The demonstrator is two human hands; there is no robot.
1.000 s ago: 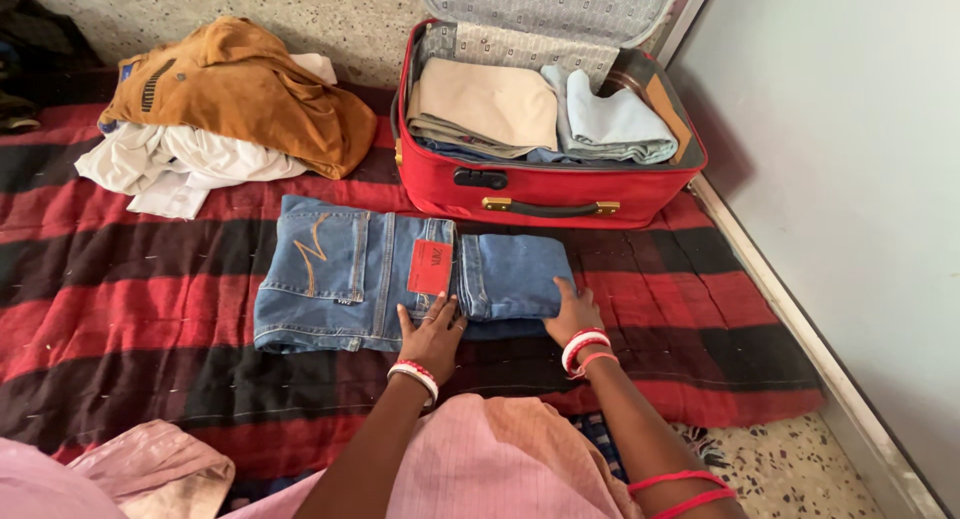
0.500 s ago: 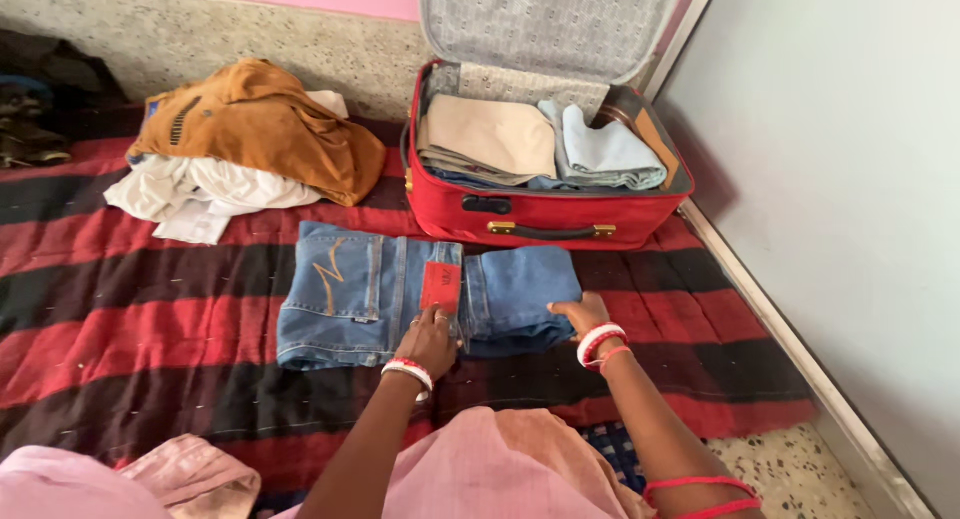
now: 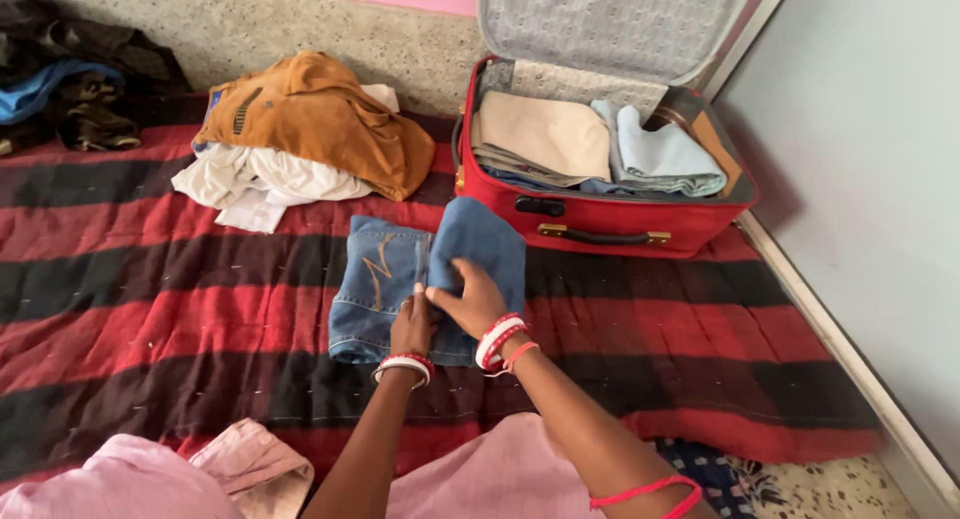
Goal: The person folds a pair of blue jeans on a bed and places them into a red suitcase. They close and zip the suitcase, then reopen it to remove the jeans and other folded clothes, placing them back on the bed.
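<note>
- Head view: the blue jeans [image 3: 385,289] lie on the red-and-black striped blanket [image 3: 150,279], just at 7 o'clock of the open red suitcase [image 3: 600,214]. They look mostly folded: the leg end is turned over the seat part, so the bundle is short and squarish, though the top flap is not yet pressed flat.
- The suitcase already holds a folded beige garment [image 3: 545,134] and a folded light-blue garment [image 3: 655,154], lying side by side. At 10 o'clock of the jeans a loose heap remains, a brown jacket [image 3: 310,119] over white cloth [image 3: 255,184], unfolded as far as I can see.
- The right hand [image 3: 468,301] reaches across from 5 o'clock, fingers spread and lying on the folded-over flap, palm down, pressing rather than gripping.
- The left hand [image 3: 410,327] sits at the near edge of the jeans, fingers curled against the denim at the fold; whether it pinches cloth I cannot tell.
- Both wrists, with red and white bangles, are close together, forearms converging over the lap.
</note>
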